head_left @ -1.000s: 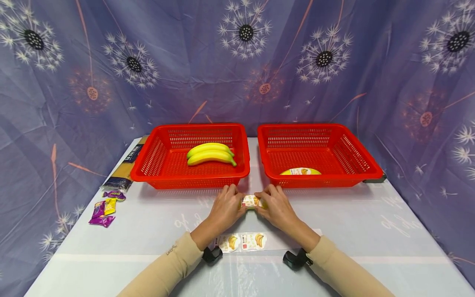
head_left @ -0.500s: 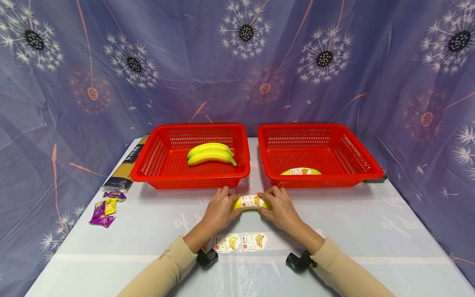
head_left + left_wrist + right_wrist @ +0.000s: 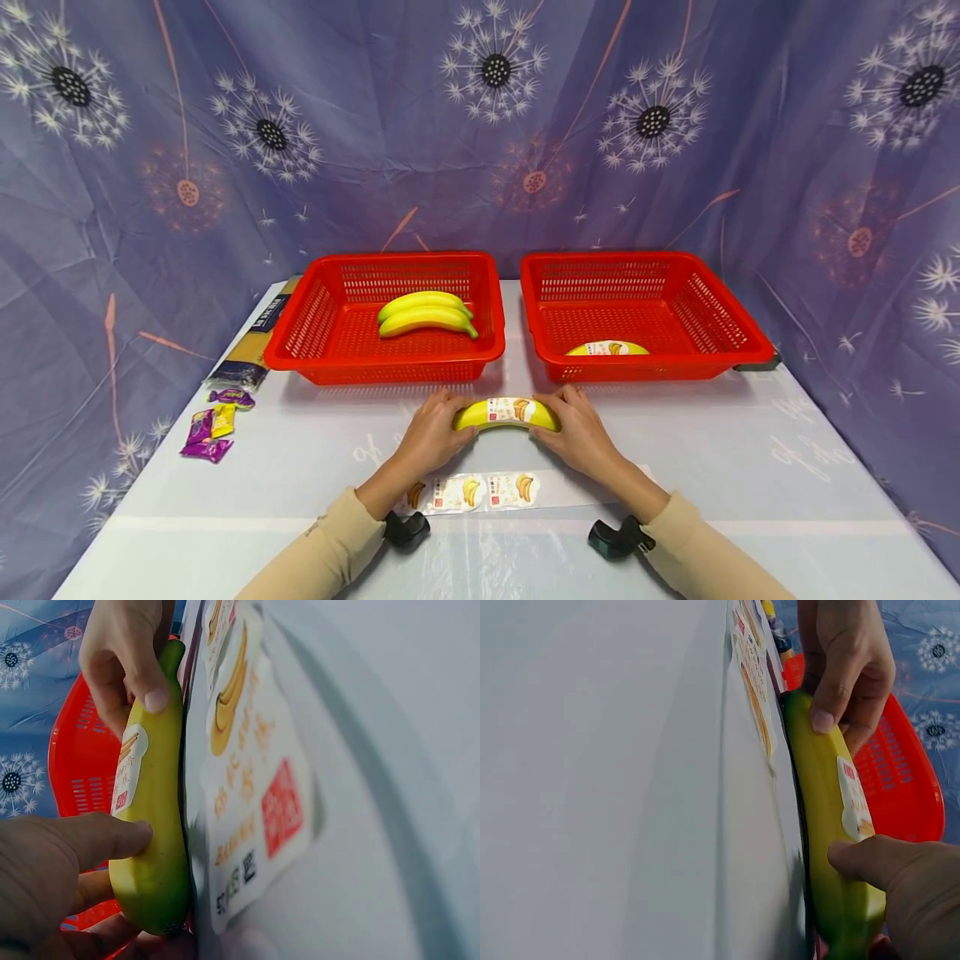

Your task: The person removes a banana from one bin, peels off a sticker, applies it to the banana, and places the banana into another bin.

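A yellow banana with greenish ends (image 3: 477, 415) lies crosswise in front of the baskets, a white printed label (image 3: 512, 409) on its upper middle. My left hand (image 3: 435, 432) grips its left end, thumb on the near side and fingers behind. At the other end my right hand (image 3: 576, 427) holds it the same way. Both wrist views show the thumbs pressed on the banana (image 3: 161, 787) (image 3: 821, 795). Nearer me, a backing strip (image 3: 570, 487) carries banana labels (image 3: 459, 492), partly behind my left wrist.
The left red basket (image 3: 397, 368) contains two unlabelled bananas (image 3: 427, 319). In the right red basket (image 3: 652, 367) lies a labelled banana (image 3: 637, 349), partly hidden by the front wall. Several wrapped candies (image 3: 206, 448) and a brown-and-dark package (image 3: 251, 342) are at the table's left side.
My hands have slid apart along the banana, from beside the label out toward its ends, so more of the yellow peel shows. The baskets and label strip have stayed put.
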`<act>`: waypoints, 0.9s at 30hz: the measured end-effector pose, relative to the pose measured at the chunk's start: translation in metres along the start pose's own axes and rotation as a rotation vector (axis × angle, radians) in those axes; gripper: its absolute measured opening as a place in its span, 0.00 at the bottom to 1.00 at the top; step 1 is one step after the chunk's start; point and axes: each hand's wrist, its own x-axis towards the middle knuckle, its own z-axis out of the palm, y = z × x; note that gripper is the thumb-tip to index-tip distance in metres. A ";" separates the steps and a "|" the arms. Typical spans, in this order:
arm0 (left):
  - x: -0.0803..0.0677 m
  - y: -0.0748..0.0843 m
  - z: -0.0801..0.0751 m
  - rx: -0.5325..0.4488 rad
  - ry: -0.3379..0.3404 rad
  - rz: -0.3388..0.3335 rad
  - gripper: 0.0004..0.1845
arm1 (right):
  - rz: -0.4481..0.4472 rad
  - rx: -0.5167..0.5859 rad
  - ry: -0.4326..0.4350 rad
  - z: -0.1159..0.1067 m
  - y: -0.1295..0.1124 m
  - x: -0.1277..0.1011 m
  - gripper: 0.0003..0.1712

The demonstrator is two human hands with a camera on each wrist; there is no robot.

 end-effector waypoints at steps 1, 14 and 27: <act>0.000 0.000 0.000 -0.002 -0.002 -0.001 0.20 | 0.018 0.013 -0.013 -0.002 0.002 -0.002 0.29; -0.001 0.000 0.001 0.003 -0.007 -0.014 0.19 | 0.604 0.693 0.063 -0.066 0.062 -0.019 0.28; -0.003 -0.001 0.002 0.001 0.003 -0.001 0.19 | 0.719 1.282 0.450 -0.090 0.075 -0.004 0.20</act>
